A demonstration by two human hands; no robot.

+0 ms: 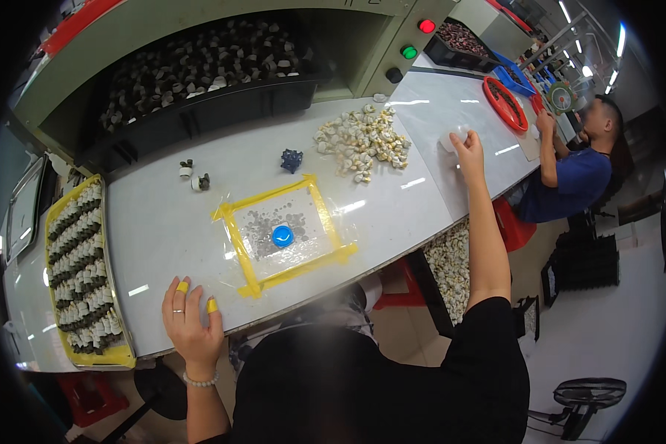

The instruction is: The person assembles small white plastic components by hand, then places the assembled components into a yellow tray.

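My left hand (191,322) rests at the table's front edge, fingers apart and holding nothing; yellow tape wraps two of its fingertips. My right hand (469,154) is stretched out over the right part of the table. Its thumb and fingers pinch a pale, translucent roundish thing (447,143), too faint to name. Between my hands, a square of yellow tape (242,251) frames a clear sheet with grey spots. On that sheet sits a round blue cap (282,236). Behind it lie a dark blue spiky block (291,160) and a heap of small white-and-yellow parts (364,142).
A yellow tray (126,348) with rows of white-and-dark parts stands at left. Two such parts (200,182) lie loose nearby. A black bin (222,111) of similar parts sits inside the green machine (370,55). At right are a red basin (505,106) and a seated co-worker (570,174).
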